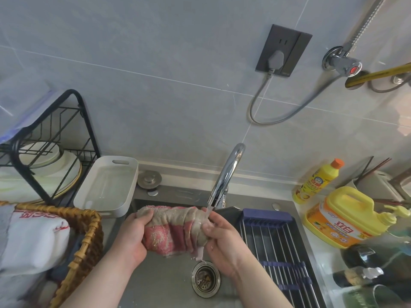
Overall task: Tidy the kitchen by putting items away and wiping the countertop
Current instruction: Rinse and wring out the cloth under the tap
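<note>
Cloth: the pink cloth (175,230) is bunched under the running tap (226,172), above the sink (169,283) drain.
Hands: left hand (131,236) and right hand (220,238) each grip one end of it.
Progress: rinsing only; I judge the wiping is not begun.
Left: bottles (315,181) stand right of the tap on the desk (311,210).

cloth (173,232) ends covered, basket (92,234) cut off left, btm-right bottles (364,256) blurred
</note>
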Demonstrator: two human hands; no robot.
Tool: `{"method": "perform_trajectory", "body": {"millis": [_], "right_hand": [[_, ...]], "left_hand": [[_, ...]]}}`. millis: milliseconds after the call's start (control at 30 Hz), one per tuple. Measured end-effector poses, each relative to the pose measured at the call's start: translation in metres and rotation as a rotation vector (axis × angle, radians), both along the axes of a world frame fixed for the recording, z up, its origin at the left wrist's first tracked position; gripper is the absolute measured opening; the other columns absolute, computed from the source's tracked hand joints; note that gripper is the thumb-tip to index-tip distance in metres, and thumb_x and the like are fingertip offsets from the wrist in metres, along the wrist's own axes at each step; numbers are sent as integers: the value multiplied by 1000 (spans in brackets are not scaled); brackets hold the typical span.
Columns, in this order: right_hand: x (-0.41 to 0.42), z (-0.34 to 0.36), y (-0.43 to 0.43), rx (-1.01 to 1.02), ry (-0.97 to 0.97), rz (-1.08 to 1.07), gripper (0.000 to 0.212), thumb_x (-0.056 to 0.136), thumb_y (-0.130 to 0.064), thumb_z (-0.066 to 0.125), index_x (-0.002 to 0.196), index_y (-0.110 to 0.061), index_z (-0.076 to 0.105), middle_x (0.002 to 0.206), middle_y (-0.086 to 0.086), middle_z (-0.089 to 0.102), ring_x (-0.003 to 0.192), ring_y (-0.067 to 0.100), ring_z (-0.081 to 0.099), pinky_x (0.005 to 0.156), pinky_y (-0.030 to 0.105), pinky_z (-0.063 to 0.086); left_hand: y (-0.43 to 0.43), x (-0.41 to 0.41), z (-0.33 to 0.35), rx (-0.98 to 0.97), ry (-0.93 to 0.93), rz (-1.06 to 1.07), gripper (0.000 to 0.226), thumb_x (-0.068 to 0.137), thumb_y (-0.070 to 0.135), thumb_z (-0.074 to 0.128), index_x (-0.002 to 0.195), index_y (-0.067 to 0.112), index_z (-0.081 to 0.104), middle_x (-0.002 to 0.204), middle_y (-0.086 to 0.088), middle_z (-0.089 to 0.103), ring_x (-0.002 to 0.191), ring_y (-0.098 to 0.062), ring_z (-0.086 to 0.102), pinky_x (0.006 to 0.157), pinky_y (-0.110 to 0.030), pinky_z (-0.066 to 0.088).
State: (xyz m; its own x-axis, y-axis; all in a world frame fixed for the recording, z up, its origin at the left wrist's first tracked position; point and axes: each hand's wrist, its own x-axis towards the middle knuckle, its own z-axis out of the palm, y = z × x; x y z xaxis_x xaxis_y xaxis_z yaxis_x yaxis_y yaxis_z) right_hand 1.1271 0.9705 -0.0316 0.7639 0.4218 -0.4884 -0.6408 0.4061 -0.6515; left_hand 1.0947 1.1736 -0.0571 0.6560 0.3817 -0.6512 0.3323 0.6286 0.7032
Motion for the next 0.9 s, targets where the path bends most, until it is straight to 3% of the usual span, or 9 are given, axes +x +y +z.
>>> {"method": "perform_trajectory", "body": {"millis": [100, 233, 300, 367, 500, 633, 700, 800, 900], "right_hand": [[-4, 1, 10, -257, -65, -35, 23, 101, 2, 44, 113, 3, 63, 97, 23, 73, 82, 30, 73, 73, 40, 60], [-6, 2, 13, -373, -33, -104, 25, 98, -24, 59, 91, -2, 68, 88, 21, 72, 80, 33, 68, 87, 51, 54], [-5, -1, 8, -358, -27, -128, 11, 90, -15, 65, 85, -5, 63, 79, 18, 70, 72, 30, 67, 77, 47, 55], [-5, 0, 2, -300, 5, -115, 7, 90, 3, 59, 96, -1, 59, 85, 22, 72, 72, 32, 68, 70, 45, 58], [-3, -1, -8, -256, 69, -30, 31, 86, 11, 55, 116, 7, 61, 108, 36, 67, 99, 50, 65, 98, 63, 45], [-7, 0, -7, -271, 34, -28, 19, 75, -2, 68, 91, 6, 65, 89, 27, 69, 77, 37, 68, 77, 47, 56], [-8, -4, -8, -279, 16, -34, 9, 82, 6, 62, 88, 1, 64, 86, 25, 67, 75, 35, 67, 78, 48, 54], [-8, -7, -8, -346, -43, 10, 13, 91, 10, 54, 93, 2, 64, 87, 25, 68, 74, 34, 67, 72, 44, 56], [-10, -8, -3, -429, -130, 48, 17, 88, 1, 67, 106, 2, 67, 96, 26, 72, 81, 39, 70, 77, 52, 58]], "left_hand": [[-1, -4, 1, 5, -28, -21, 19, 94, 10, 59, 112, 4, 60, 106, -23, 69, 95, -38, 67, 80, -51, 55], [-9, -10, 7, 5, -97, -128, 19, 88, -3, 60, 104, 7, 61, 94, -20, 70, 84, -34, 68, 81, -48, 54], [-12, -13, 8, 19, -117, -201, 23, 83, -12, 57, 96, 7, 60, 83, -19, 67, 64, -28, 67, 57, -34, 55], [-15, -15, 10, 1, -137, -241, 22, 81, -13, 57, 92, 6, 57, 78, -19, 64, 54, -23, 64, 40, -24, 46], [-17, -14, 7, -18, -157, -261, 21, 74, -1, 69, 87, 7, 54, 84, -23, 65, 64, -30, 66, 56, -36, 53], [-15, -14, 2, 41, -178, -308, 49, 66, -15, 70, 107, 12, 64, 101, -21, 69, 90, -36, 66, 84, -48, 53], [-15, -15, 5, 48, -188, -351, 58, 56, -4, 72, 111, 12, 65, 101, -21, 71, 90, -35, 68, 80, -43, 56], [-17, -15, 4, 95, -177, -373, 42, 59, 3, 84, 98, 4, 71, 97, -27, 71, 85, -37, 69, 78, -43, 57], [-20, -13, 1, 170, -149, -254, 3, 81, 4, 72, 84, 5, 73, 86, -20, 74, 81, -34, 70, 77, -40, 54]]}}
